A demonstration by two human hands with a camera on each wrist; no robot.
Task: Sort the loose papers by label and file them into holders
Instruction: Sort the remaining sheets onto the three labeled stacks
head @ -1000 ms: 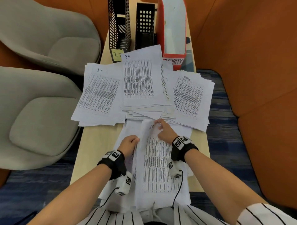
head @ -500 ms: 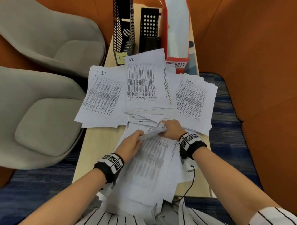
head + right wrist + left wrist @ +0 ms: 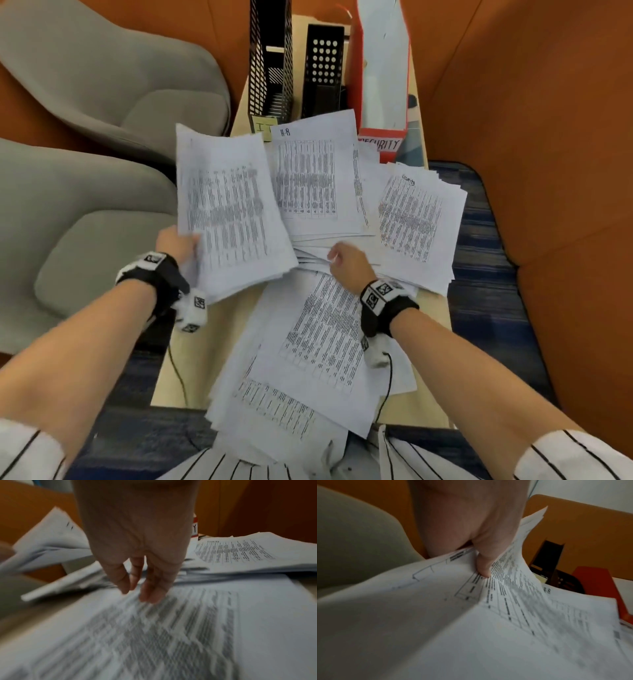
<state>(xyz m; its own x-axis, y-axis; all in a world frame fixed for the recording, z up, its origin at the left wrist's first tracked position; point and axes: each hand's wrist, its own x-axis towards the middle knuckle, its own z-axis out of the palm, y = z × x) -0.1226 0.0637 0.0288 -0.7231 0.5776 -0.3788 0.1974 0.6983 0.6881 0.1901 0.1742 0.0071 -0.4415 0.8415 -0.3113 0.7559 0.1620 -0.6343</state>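
Note:
My left hand (image 3: 183,245) grips a printed sheet (image 3: 233,212) by its left edge and holds it over the IT pile at the left; the left wrist view shows the thumb (image 3: 483,566) pinching the paper (image 3: 505,615). My right hand (image 3: 346,262) hangs with relaxed fingers (image 3: 150,592) just above the unsorted stack (image 3: 322,349), holding nothing. The HR pile (image 3: 308,178) lies in the middle and the Security pile (image 3: 418,219) at the right. Behind them stand two black mesh holders (image 3: 270,58) (image 3: 323,65) and a red holder (image 3: 380,68) marked SECURITY.
The narrow wooden table (image 3: 198,342) is mostly covered with paper. Two grey chairs (image 3: 68,212) stand close at its left, and orange padded walls (image 3: 548,154) close in at the right and back. A cable runs from each wrist camera.
The left hand has lifted the top sheet off the near stack and carried it up and left over the IT pile. The right hand has let go of it and stays over the stack.

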